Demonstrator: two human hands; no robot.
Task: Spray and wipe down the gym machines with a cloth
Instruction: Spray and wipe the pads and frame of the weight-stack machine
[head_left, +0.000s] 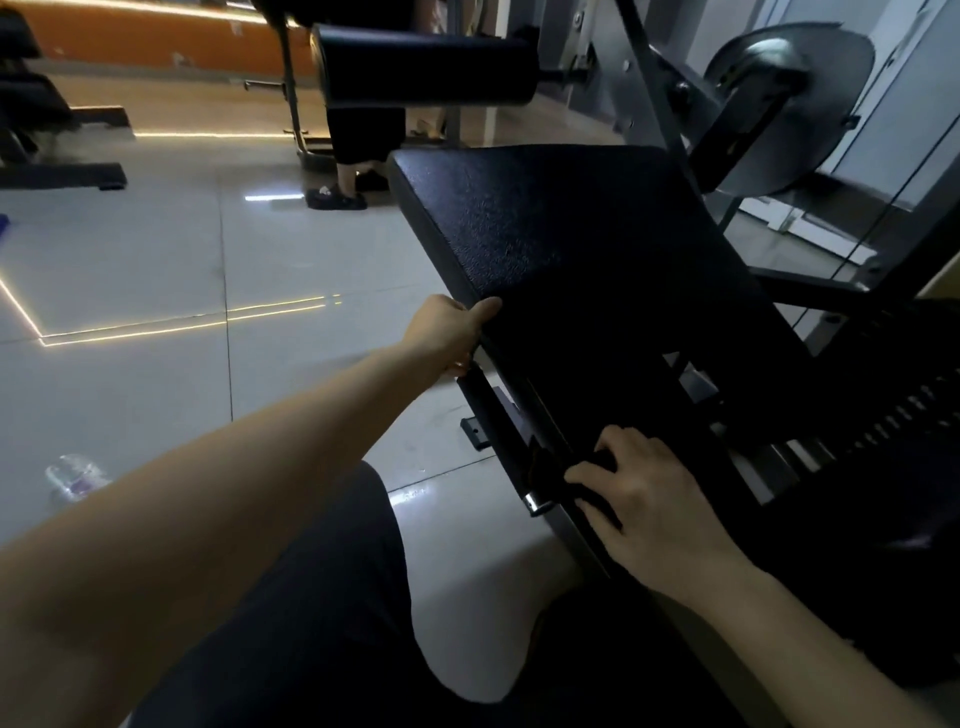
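Dark trouser leg: lowest in view, cut off at the bottom edge.
Right hand: fingers curled over black cloth on frame rail; the cloth is mostly hidden and hard to make out.
Left hand: grips seat pad at its near-left edge, thumb on top, fingers hidden.
Clear bottle: blurred, on the floor, well left.

Glossy tiled floor showing reflected light strips. Another person's legs in dark shoes stand on it. Orange wall behind.
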